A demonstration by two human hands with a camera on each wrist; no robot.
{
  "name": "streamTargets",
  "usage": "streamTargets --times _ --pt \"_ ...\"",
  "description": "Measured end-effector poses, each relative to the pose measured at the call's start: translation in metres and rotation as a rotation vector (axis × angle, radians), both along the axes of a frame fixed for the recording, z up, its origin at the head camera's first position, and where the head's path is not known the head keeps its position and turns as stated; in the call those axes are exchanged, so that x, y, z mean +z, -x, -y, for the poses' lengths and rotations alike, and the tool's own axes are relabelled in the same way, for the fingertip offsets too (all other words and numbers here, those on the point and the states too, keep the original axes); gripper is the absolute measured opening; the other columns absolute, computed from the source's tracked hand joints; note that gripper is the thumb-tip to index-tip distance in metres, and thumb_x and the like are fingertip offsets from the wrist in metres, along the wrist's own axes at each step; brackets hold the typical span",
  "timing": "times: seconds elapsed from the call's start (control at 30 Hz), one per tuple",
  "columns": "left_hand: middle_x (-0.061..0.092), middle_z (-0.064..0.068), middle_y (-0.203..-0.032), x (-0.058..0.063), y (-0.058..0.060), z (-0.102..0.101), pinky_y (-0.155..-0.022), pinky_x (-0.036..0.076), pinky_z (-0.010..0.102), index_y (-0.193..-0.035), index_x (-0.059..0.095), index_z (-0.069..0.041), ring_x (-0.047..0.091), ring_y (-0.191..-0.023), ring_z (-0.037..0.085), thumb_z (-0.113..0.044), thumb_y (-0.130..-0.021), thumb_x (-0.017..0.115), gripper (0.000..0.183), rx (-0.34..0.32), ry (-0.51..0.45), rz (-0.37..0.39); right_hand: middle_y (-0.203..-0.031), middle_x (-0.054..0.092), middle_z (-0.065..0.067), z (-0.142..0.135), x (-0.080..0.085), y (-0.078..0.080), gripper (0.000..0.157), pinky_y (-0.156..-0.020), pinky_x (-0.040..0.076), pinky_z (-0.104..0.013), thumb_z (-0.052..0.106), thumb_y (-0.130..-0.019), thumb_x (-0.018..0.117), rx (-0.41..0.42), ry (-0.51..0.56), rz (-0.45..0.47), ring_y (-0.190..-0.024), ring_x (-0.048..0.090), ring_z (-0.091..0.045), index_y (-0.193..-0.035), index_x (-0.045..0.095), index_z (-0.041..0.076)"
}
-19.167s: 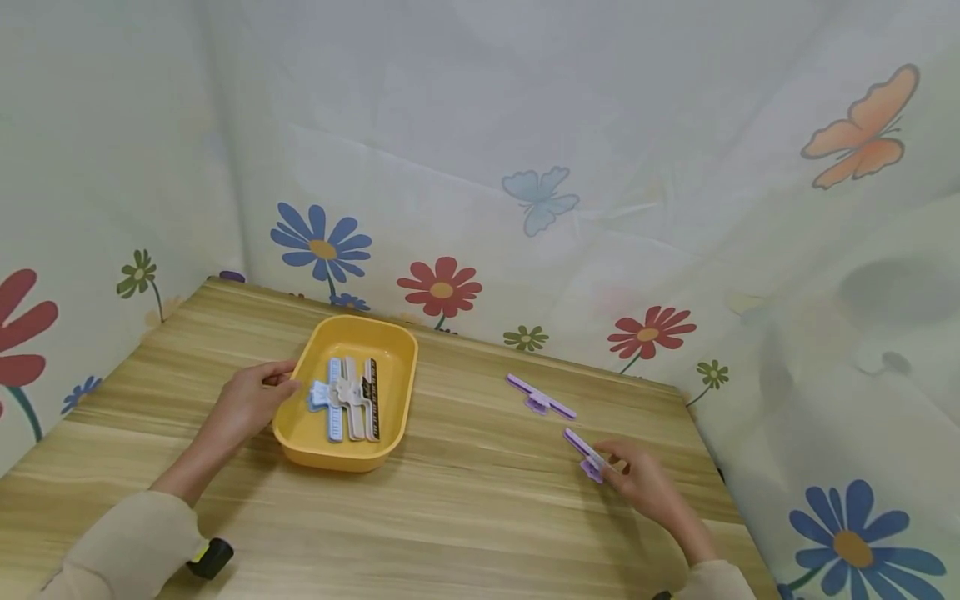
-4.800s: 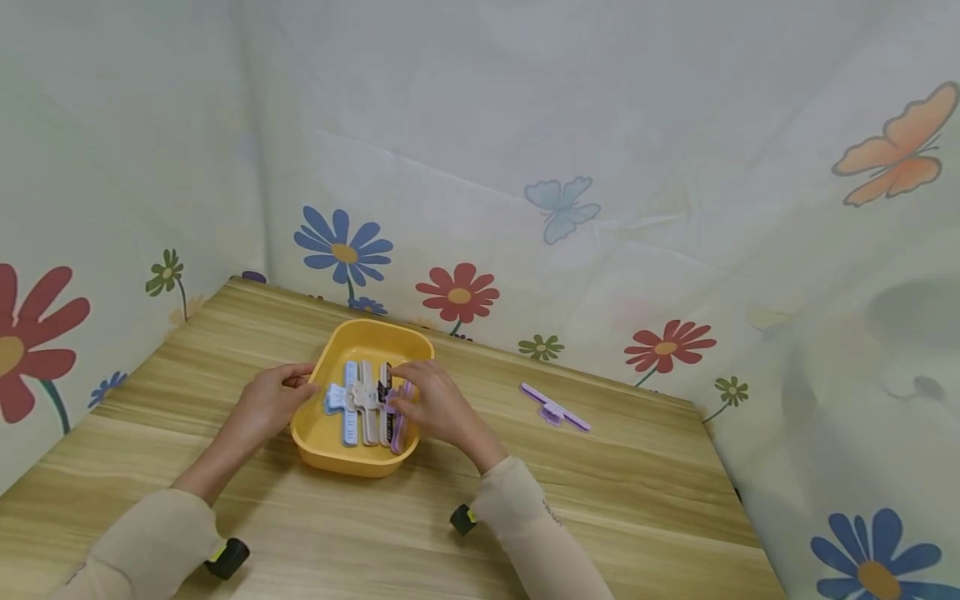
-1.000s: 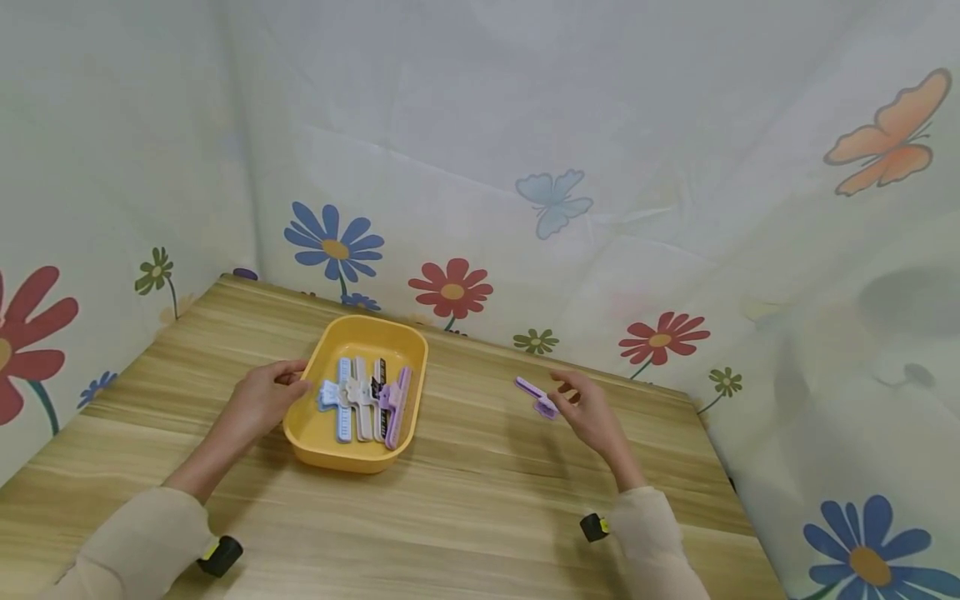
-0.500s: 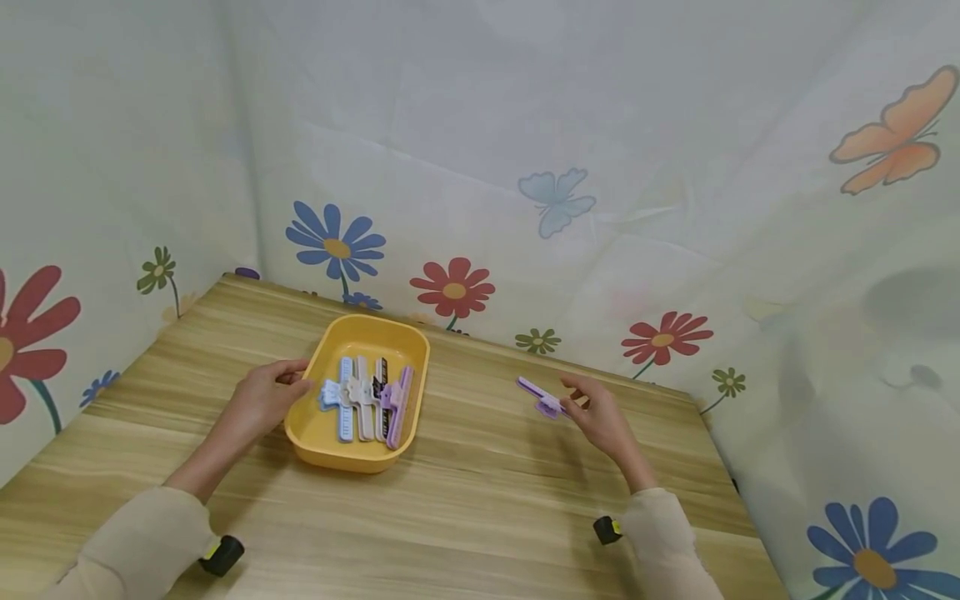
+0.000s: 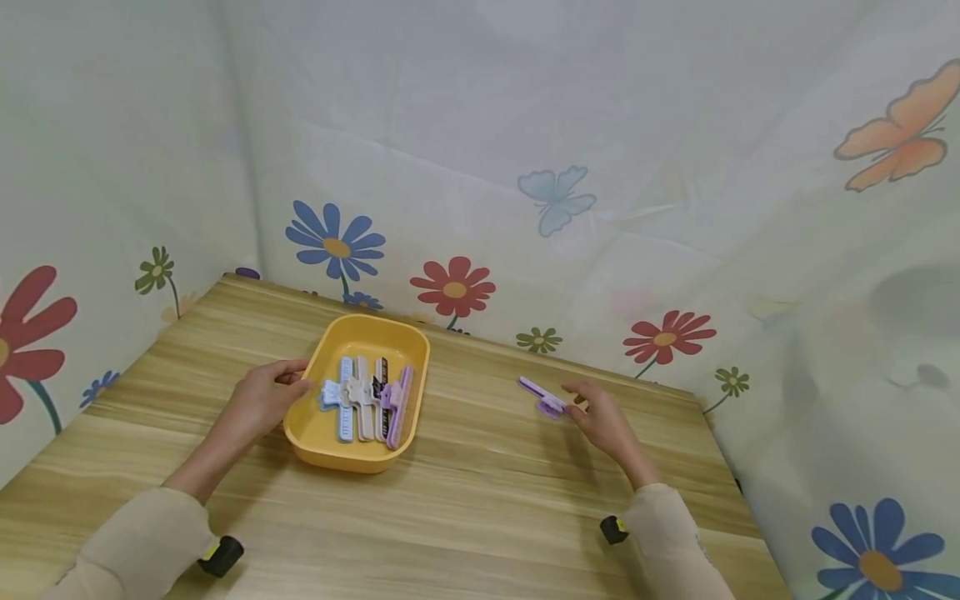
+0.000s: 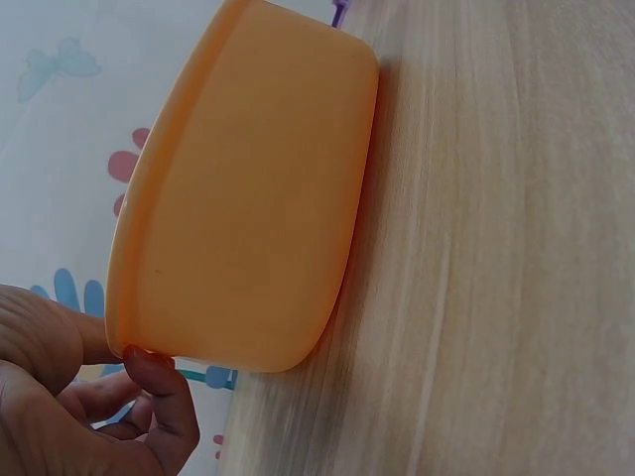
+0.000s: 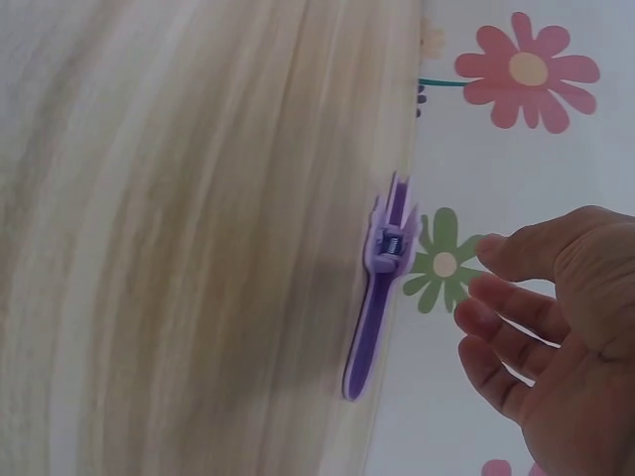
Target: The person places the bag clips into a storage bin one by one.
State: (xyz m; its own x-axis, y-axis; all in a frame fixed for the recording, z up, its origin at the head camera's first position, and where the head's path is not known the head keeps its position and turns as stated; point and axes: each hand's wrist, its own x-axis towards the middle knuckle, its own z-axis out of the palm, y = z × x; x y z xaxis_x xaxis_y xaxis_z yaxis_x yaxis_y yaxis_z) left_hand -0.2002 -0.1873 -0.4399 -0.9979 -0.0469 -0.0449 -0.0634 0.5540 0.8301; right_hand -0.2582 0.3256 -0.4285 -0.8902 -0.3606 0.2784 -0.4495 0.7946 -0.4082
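Note:
My left hand (image 5: 258, 404) grips the left rim of the yellow tray (image 5: 356, 460); in the left wrist view, thumb and fingers pinch the edge of its orange-yellow wall (image 6: 238, 198). Side by side inside lie a light blue clip (image 5: 346, 427), a grey clip (image 5: 365, 423), a black-and-white clip (image 5: 382, 427) and, slightly slanted, a purple clip (image 5: 401, 410). Another purple clip (image 5: 534, 387) is on the table to the right. My right hand (image 5: 606, 423) hovers at its right end; the right wrist view shows loosely bent fingers (image 7: 496, 377) apart from this long clip (image 7: 369, 322).
The wood-grain table (image 5: 450, 525) meets a white curtain (image 5: 450, 108) printed with flowers and butterflies at the back and both sides. A small black device (image 5: 220, 556) sits at the left wrist, and a similar black device (image 5: 613, 530) at the right.
Since the oldest frame, one purple clip has gone from the right hand into the tray. The right hand has since returned to the other purple clip, shifting slightly rightward lately. Left hand stays.

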Motion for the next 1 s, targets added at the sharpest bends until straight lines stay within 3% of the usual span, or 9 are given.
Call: streamTargets --times 0.17,0.43,1.0 --pt "0.059 0.028 -0.125 0.0 0.0 0.0 -0.082 0.049 0.039 -0.146 0.049 0.011 0.055 -0.108 0.036 -0.022 -0.105 0.059 0.053 -0.003 0.002 0.002 -0.125 0.067 -0.024 -0.001 -0.004 0.005 0.037 -0.082 0.055 -0.054 -0.01 -0.091 0.07 0.01 -0.007 0.021 -0.101 0.065 -0.04 -0.127 0.067 -0.008" --pt "0.059 0.026 -0.123 0.001 -0.001 -0.001 -0.075 0.049 0.03 -0.145 0.049 0.011 0.055 -0.105 0.033 -0.02 -0.105 0.059 0.052 0.006 -0.02 0.008 -0.122 0.068 -0.023 0.0 -0.011 0.011 0.035 -0.081 0.055 -0.053 -0.011 -0.09 0.068 0.027 -0.045 0.032 -0.101 0.066 -0.04 -0.124 0.068 -0.008" --pt "0.061 0.027 -0.122 0.001 -0.002 -0.002 -0.081 0.05 0.039 -0.145 0.05 0.011 0.056 -0.11 0.038 -0.02 -0.105 0.058 0.051 -0.004 0.019 -0.026 -0.117 0.067 -0.022 0.009 -0.016 0.017 0.035 -0.084 0.056 -0.052 -0.018 -0.085 0.065 0.127 -0.073 0.062 -0.098 0.067 -0.037 -0.118 0.073 -0.006"
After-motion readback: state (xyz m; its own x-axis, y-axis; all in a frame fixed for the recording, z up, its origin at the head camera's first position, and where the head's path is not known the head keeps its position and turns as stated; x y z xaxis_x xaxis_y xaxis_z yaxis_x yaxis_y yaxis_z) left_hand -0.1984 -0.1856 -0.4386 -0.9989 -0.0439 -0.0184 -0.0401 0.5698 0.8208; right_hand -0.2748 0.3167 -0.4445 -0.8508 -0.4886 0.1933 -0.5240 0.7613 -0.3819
